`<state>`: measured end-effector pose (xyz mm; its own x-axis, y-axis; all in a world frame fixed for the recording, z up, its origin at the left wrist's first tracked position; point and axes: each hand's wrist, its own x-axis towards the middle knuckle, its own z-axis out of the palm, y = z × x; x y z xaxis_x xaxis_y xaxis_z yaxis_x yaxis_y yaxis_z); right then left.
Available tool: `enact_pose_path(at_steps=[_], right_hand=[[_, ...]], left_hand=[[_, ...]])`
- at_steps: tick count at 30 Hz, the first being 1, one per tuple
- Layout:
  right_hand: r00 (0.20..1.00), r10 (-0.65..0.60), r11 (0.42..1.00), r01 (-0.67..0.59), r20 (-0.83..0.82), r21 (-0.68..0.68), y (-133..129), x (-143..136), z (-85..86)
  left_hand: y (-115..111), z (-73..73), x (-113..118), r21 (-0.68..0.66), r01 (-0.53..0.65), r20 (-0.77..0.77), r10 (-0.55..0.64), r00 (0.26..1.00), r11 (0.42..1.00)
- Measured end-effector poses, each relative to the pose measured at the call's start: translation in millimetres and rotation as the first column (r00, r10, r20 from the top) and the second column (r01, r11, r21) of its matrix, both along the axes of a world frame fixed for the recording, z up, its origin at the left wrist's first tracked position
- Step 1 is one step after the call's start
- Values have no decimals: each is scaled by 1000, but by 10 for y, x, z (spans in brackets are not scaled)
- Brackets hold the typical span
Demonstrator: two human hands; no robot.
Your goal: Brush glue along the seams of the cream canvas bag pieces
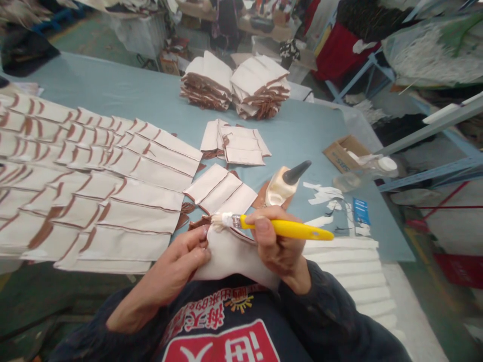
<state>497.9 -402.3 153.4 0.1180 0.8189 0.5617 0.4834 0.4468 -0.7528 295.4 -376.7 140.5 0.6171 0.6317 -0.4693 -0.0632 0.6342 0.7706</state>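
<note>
My right hand [277, 246] is closed around a yellow-handled brush [290, 230], its pale bristles pointing left. The bristle tip touches the upper edge of a cream fabric piece [230, 256] with brown edging, close in front of my body. At that piece's left edge, my left hand [184, 259] pinches it between thumb and fingers. Just beyond lies another cream piece [222, 188] with brown seams. A pale container with a dark cone-shaped top [283, 183] stands right of it.
Overlapping rows of cream pieces [124, 206] cover the table's left side. Two tall stacks [260, 83] stand at the back, with a smaller pile [243, 143] before them. To the right are a cardboard box [347, 153], a clear jar [377, 166], white scraps [322, 193] and white strips [350, 271].
</note>
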Motion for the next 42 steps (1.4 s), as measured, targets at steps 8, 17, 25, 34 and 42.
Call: enact_pose_path(at_steps=[8,17,25,34,42], right_hand=[[994,53,988,-67,98,137,-23,-25,20],[993,-23,983,2,116,184,-23,125,20],[992,-2,991,-15,129,131,-176,174,-30],[969,-176,983,164,171,85,-440,91,184],[923,-126,992,107,364,72,-528,35,297]], left_hand=[[-12,42,66,-82,-76,32,79,996,994],[-72,84,95,-238,-102,80,124,989,966],[-75,67,149,-174,-69,98,87,991,982],[-207,-50,191,796,61,-224,199,954,602],[-236,-219,342,977,179,-208,326,922,117]])
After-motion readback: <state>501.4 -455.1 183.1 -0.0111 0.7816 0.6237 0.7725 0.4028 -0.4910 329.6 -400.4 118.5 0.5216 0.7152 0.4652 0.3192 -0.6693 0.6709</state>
